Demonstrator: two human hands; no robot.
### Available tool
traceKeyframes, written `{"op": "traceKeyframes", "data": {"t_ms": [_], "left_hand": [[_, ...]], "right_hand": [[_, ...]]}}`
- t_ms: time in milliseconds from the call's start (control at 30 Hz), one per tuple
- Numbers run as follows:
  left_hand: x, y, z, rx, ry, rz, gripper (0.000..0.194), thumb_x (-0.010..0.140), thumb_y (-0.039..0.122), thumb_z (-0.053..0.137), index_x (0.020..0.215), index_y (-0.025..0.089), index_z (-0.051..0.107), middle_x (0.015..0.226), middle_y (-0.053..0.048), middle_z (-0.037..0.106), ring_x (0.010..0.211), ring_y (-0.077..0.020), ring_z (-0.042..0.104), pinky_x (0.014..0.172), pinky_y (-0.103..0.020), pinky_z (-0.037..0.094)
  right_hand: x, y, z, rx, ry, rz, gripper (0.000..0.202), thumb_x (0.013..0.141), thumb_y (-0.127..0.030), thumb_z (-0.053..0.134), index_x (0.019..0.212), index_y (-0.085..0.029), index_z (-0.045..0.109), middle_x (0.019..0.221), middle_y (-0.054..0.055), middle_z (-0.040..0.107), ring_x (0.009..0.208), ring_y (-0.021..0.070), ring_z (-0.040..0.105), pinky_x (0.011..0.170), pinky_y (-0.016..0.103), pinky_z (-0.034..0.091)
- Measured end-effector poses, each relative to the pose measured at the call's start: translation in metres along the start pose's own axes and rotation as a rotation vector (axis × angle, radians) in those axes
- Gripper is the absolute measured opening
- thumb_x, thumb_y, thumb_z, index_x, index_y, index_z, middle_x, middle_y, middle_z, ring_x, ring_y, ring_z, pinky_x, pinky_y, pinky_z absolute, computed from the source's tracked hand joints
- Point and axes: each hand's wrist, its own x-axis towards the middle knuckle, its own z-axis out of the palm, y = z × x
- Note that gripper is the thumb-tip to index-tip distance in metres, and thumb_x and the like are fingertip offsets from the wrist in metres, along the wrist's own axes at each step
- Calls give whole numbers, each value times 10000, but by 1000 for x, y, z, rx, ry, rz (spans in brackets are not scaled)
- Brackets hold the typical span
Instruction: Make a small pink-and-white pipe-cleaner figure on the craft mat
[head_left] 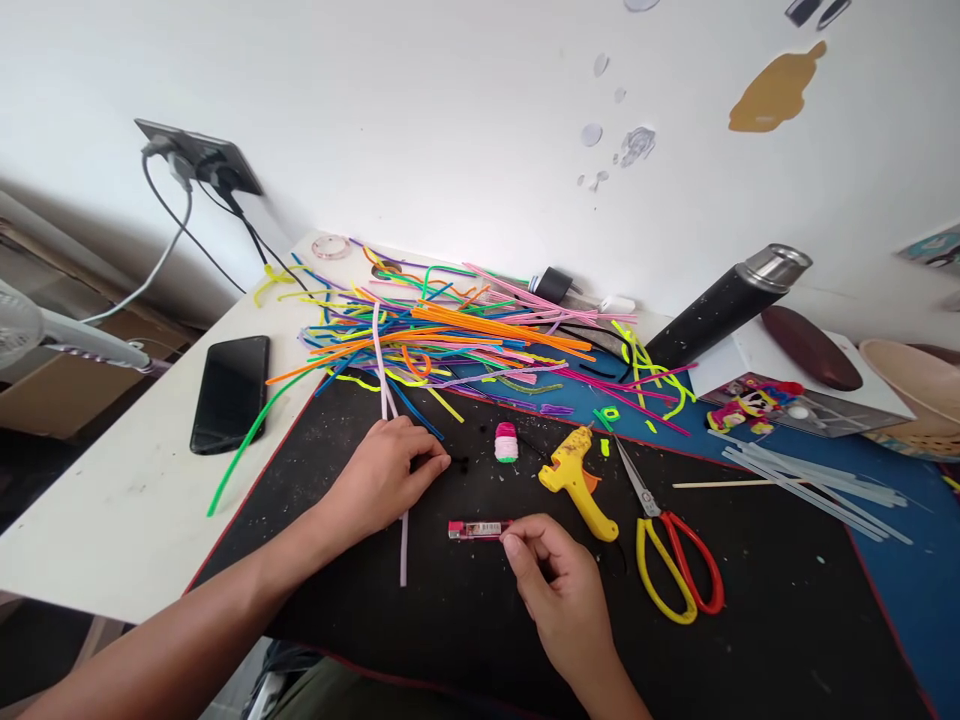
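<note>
My left hand (386,475) rests low over the black mat, its fingers curled together around a pale lilac pipe cleaner (403,550) that sticks out above and below it. A small dark bit shows by its fingertips. My right hand (555,580) pinches the right end of a pink lighter (480,530), which lies level near the mat. Between and above the hands stands a small wound piece (506,443) in pink, white and green. A yellow glue gun (581,485) lies just beyond my right hand, with red and yellow scissors (664,540) to its right.
Many coloured pipe cleaners (450,335) are heaped along the back. A phone (231,393) lies at the left. Glue sticks (825,490), a wooden stick (720,485), a black flask (720,305) and a white box (802,375) are at the right.
</note>
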Motion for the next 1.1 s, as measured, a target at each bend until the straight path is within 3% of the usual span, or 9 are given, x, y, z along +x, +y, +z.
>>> {"op": "traceKeyframes", "data": {"t_ms": [1100], "left_hand": [[0,-2,-1,-3,-18,-9,225,987,322,622,853,231,778,812,-23,754,847,-231,638,848,-368,432]], "right_hand": [[4,-11,1,-74,-2,-72,289,1016,-400,607,821,-202,684,560,-59,459,492,116,422,477,225,331]]}}
